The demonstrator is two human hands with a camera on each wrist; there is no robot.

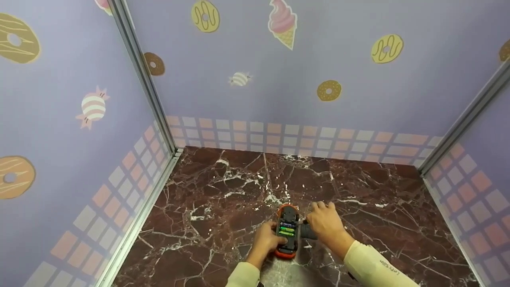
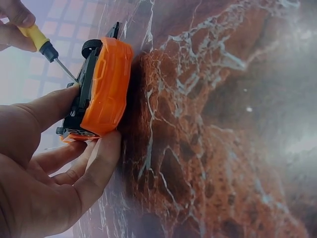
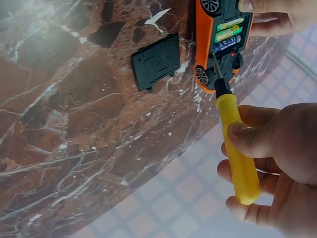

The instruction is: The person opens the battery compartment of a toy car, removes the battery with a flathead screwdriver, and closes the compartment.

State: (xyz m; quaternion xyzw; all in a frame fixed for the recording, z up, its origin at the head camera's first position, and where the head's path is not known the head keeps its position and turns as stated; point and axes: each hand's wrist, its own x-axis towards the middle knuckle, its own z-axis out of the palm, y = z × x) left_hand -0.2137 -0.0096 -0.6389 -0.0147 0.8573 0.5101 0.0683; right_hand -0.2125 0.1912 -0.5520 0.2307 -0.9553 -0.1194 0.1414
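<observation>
An orange toy car (image 1: 287, 250) lies wheels up on the marbled surface, its black underside facing me. My left hand (image 1: 266, 239) grips the car's near end, thumb on the underside and fingers around the body, as the left wrist view shows. Several batteries (image 3: 228, 34), green and dark blue, sit in the uncovered battery compartment. My right hand (image 3: 277, 158) holds a yellow-handled screwdriver (image 3: 237, 148), and its metal tip reaches the compartment's edge beside the blue battery. Right of the car lies the black battery cover (image 3: 157, 62).
The dark red marbled surface (image 1: 223, 215) has white veins and small pale specks. Purple wall panels (image 1: 259, 95) with printed sweets stand at the back and both sides, joined by metal corner strips (image 1: 145, 79).
</observation>
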